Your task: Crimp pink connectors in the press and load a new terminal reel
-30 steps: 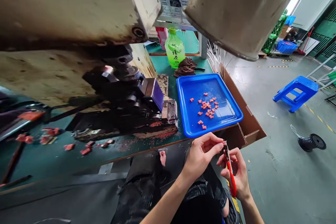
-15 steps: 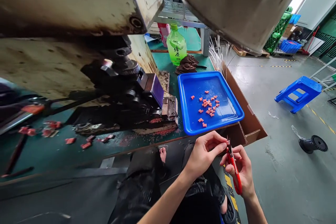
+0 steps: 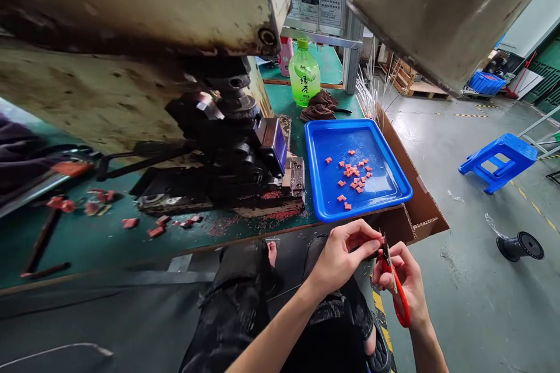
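My left hand (image 3: 345, 253) is closed in a pinch, its thumb and index finger pressed around a small pinkish piece that they mostly cover. Red-handled scissors (image 3: 397, 291) are gripped in my right hand (image 3: 406, 280), pointing upward. Their metal blades are right at my left fingertips, against or very close to the small piece; exact contact cannot be made out. Just beyond my hands, a blue tray (image 3: 317, 204) on the bench edge holds several small orange-red pieces (image 3: 352, 172), loosely scattered.
A worn press machine (image 3: 236, 151) fills the left side, with reddish scraps (image 3: 157, 227) on the green bench. A green bottle (image 3: 305, 76) and brown cloth (image 3: 319, 106) stand behind the tray. A cardboard box (image 3: 426, 210) adjoins it. A blue stool (image 3: 503, 157) and black spool (image 3: 520, 246) are on the floor.
My view has shifted slightly left. The scissors have tilted a little more, their handles swinging right, with the blades still at my left fingertips. My left hand keeps its pinch.
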A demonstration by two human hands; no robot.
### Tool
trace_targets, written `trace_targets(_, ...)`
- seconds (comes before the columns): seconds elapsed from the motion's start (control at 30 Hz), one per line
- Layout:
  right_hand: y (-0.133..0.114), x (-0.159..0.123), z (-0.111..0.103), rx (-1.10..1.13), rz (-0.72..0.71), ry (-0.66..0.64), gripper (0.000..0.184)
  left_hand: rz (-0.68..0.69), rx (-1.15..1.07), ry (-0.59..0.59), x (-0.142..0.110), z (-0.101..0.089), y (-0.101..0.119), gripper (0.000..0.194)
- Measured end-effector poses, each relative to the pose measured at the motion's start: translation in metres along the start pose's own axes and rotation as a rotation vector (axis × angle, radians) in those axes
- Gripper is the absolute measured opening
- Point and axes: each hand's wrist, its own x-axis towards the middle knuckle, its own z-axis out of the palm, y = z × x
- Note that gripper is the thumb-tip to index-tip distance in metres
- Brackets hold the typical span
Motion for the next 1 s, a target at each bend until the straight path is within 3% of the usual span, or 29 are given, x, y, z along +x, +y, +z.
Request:
trace_targets(0.33,0.0,-0.005,0.014,0.002,-0.08,0.135,0.04,0.051,0.006,0.026,-0.007,0.003,0.003,0.015)
trace_targets(0.8,0.002,-0.014,0.013,-0.114,-0.037,0.154,0.035,-0.005,-0.106,-0.032,-0.009,-0.004,0.004,0.02)
trace_targets(1.0,0.002,-0.016,0.009,-0.203,-0.073,0.159,0.035,-0.019,-0.012,-0.035,-0.012,-0.002,0.008,0.023)
